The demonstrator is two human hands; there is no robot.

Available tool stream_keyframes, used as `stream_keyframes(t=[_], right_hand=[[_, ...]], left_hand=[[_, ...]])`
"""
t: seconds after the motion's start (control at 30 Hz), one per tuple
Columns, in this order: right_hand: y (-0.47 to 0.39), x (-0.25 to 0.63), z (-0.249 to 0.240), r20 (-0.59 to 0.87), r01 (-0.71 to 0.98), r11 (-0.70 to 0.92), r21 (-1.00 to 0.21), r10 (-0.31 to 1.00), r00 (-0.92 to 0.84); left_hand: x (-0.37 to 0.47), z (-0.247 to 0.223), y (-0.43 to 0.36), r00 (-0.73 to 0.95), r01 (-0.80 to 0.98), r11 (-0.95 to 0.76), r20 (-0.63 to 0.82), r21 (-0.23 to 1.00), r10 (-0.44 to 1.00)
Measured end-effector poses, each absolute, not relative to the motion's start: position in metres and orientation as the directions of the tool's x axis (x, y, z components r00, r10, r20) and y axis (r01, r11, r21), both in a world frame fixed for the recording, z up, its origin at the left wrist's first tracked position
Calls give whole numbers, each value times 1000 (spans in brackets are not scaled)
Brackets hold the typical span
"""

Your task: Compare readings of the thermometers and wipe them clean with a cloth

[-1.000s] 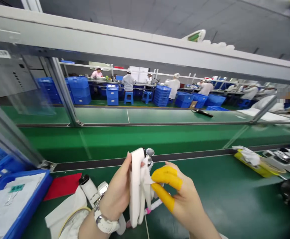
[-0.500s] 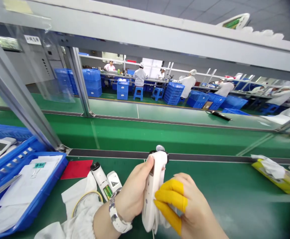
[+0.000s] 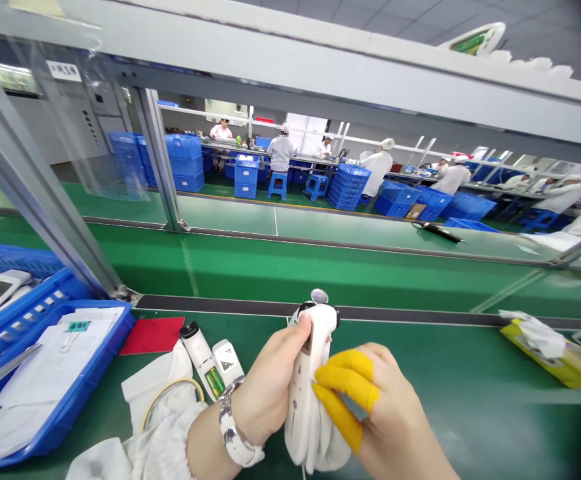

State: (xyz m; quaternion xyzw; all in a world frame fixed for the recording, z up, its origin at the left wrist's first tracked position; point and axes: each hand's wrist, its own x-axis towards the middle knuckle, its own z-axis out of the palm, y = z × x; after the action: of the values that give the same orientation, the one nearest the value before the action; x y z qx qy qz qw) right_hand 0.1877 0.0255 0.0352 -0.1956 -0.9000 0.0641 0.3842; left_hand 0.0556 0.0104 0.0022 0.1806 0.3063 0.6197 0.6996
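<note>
My left hand (image 3: 274, 383), with a watch at its wrist, is closed around a white handheld device (image 3: 298, 408) shaped like an infrared thermometer, tilted nearly upright. Small marks, a dark window and a dark upper end with a round clear piece show on it. Yellow finger covers are on my right hand (image 3: 365, 400); its fingers are pinched at the device's right side. A white cloth (image 3: 331, 443) hangs below these fingers, against the device; their exact grip is partly hidden. On the bench lie a similar device (image 3: 204, 360), its battery compartment showing, and a white piece with a triangular mark (image 3: 228, 360).
At left stand a blue tray (image 3: 88, 393) with papers and a blue basket (image 3: 65, 283) of white devices. A red sheet (image 3: 153, 335) lies beside the tray. A yellow bin (image 3: 535, 353) stands at right. Metal posts and a beam (image 3: 320, 60) frame the bench; co-workers sit beyond.
My right hand has shifted slightly right and up along the device. More of the white cloth shows below it. My left hand keeps its hold.
</note>
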Motion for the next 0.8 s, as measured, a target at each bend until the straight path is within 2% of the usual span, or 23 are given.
stream_keyframes(t=[0.07, 0.23, 0.37, 0.5, 0.67, 0.8], right_hand=[[28, 188, 34, 697, 316, 914, -255, 400, -595], [28, 192, 35, 559, 299, 917, -265, 399, -727], [30, 192, 32, 663, 335, 909, -248, 411, -625], [32, 190, 30, 581, 307, 906, -292, 423, -695], [33, 191, 28, 635, 318, 899, -301, 438, -637], [35, 192, 28, 541, 290, 891, -350, 445, -713]], left_hand=[[56, 1, 10, 65, -765, 175, -196, 620, 978], [57, 3, 11, 25, -745, 174, -235, 644, 972], [56, 4, 12, 27, -751, 156, -206, 642, 978], [57, 3, 12, 40, -744, 168, -208, 646, 977], [57, 2, 13, 30, -754, 153, -199, 639, 980], [59, 2, 16, 45, -740, 171, -206, 650, 978]])
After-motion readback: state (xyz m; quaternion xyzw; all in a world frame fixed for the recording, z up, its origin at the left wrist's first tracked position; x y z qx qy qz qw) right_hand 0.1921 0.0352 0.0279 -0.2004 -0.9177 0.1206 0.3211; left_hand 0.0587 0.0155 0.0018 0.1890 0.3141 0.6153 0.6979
